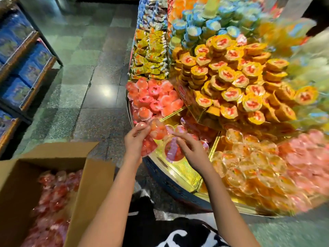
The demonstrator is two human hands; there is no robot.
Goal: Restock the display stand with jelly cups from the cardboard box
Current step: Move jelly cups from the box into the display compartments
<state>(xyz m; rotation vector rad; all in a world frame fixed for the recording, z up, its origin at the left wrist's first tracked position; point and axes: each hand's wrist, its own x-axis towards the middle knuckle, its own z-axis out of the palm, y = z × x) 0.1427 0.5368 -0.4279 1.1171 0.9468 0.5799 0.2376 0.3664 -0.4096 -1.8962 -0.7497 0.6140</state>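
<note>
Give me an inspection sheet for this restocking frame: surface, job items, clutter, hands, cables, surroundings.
Surface: display stand; the gold floor of the near section, below the hands, is partly bare.
Job's things: cardboard box open at lower left, with red jelly cups inside.
Clutter: nothing seen loose; neighbouring sections hold pink cups, yellow-lidded cups and clear orange cups.
Hands: left hand grips a bunch of cups; right hand holds one red cup over the near section.
Cables: nothing seen.
Surroundings: tiled floor; shelf of blue packs at left.
</note>
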